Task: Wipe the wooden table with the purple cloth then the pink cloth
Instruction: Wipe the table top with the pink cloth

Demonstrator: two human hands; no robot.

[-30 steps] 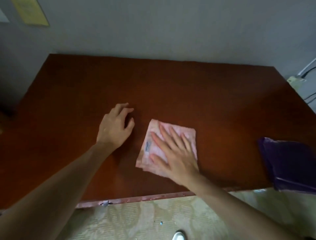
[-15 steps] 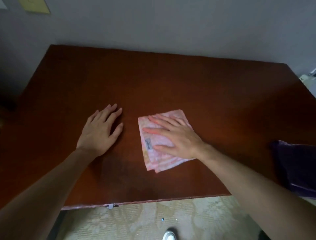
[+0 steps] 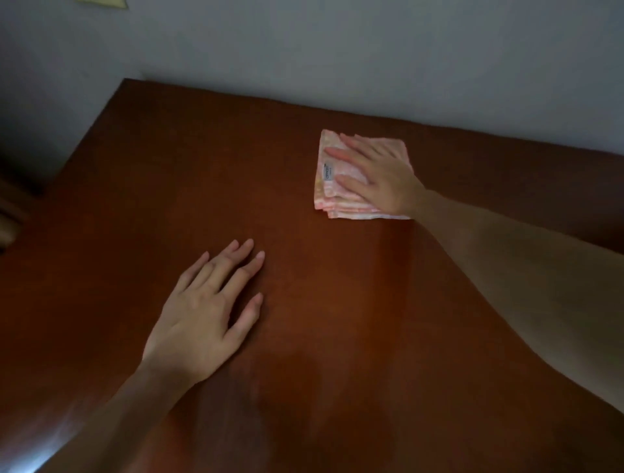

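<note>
The right hand (image 3: 381,175), flat on the pink cloth (image 3: 337,189), had pushed it toward the bench's (image 3: 337,320) far edge; left hand (image 3: 206,314) rested open, holding nothing.

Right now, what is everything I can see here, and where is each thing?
table: one, reddish-brown wood, fills most of the view, its far edge against the wall
pink cloth: one, pink with a pale pattern and a small label, folded, flat on the table toward its far right
wall: one, pale grey, behind the table
paper: one, yellow, on the wall at the top left, mostly cut off by the picture's edge
left hand: one, flat on the bare table, near left, fingers straight and spread, holding nothing
right hand: one, arm stretched out, pressing flat on the pink cloth with straight fingers
</note>
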